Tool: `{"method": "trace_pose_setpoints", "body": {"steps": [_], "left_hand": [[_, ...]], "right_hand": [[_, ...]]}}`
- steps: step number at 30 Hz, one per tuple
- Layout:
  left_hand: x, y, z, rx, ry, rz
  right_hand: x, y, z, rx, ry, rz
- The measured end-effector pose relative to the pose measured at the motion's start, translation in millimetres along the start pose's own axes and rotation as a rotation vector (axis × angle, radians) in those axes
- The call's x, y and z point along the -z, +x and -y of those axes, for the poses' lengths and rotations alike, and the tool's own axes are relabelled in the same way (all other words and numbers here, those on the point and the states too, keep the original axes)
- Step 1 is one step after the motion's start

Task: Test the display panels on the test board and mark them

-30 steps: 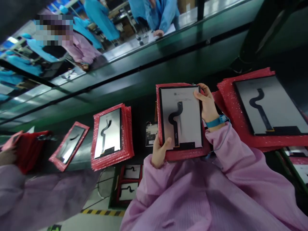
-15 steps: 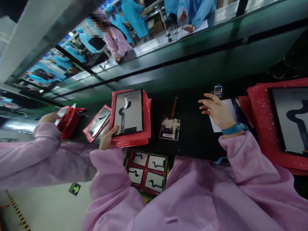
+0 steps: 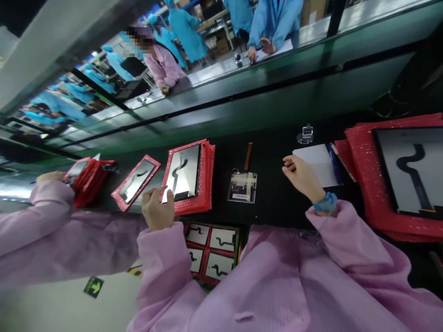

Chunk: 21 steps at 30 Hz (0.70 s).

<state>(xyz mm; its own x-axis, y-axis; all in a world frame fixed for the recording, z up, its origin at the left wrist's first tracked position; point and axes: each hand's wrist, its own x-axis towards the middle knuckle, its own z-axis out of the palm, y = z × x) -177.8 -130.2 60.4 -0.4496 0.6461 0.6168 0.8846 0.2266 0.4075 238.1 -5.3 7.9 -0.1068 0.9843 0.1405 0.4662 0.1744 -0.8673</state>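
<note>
My left hand (image 3: 158, 208) is at the near left corner of a display panel (image 3: 183, 173), its fingers bent and the thumb apart from them. Nothing shows in its grasp; whether the thumb touches the panel I cannot tell. Grey-backed with a dark curved flex cable, the panel lies on a stack of red bubble-wrap bags (image 3: 206, 184). My right hand (image 3: 302, 177), a blue band on its wrist, hovers over the bench beside a white paper (image 3: 316, 161), fingers loosely bent and empty. Between my hands lies a small circuit board (image 3: 242, 186) with an orange flex cable.
Another panel on red bags (image 3: 374, 203) stands at the right. A small clear stamp-like object (image 3: 307, 133) sits behind the paper. Below the bench edge is a tray of panels (image 3: 207, 251). On the left, a co-worker's hand (image 3: 50, 177) touches more red bags (image 3: 86, 184).
My left hand has come off its hold on the panel and bags, which now lie flatter on the bench. The fingers of my right hand have drawn closer together.
</note>
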Motion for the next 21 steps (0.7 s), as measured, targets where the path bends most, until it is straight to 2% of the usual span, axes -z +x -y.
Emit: {"method": "trace_pose_setpoints", "body": {"steps": [2, 4, 6, 8, 11, 14, 18, 21], "left_hand": [[-12.0, -21.2, -26.4, -0.130, -0.060, 0.086], [-26.7, -45.1, -58.1, -0.251, -0.170, 0.214], [-42.8, -69.2, -91.6, -0.352, -0.321, 0.388], [-58.7, -91.7, -125.5, -0.412, -0.483, 0.566], [-78.5, -122.1, -177.4, -0.454, -0.756, 0.788], [-93.9, -149.0, -230.0, -0.340, -1.004, 1.018], [-117.0, -175.1, -291.8, 0.011, -1.242, 1.354], [-134.0, -184.2, -325.5, 0.229, -1.352, 1.462]], "right_hand": [[2.5, -27.6, -0.5, 0.128, -0.179, -0.087], [11.3, -59.0, -1.1, 0.168, -0.376, -0.203], [25.6, -89.5, -3.5, 0.093, -0.559, -0.357], [43.1, -116.2, -9.6, -0.048, -0.694, -0.519], [67.8, -146.4, -24.7, -0.215, -0.799, -0.667], [83.2, -163.8, -40.3, -0.253, -0.806, -0.737], [91.6, -170.8, -49.5, -0.236, -0.744, -0.788], [94.3, -173.1, -47.2, -0.228, -0.754, -0.801]]}}
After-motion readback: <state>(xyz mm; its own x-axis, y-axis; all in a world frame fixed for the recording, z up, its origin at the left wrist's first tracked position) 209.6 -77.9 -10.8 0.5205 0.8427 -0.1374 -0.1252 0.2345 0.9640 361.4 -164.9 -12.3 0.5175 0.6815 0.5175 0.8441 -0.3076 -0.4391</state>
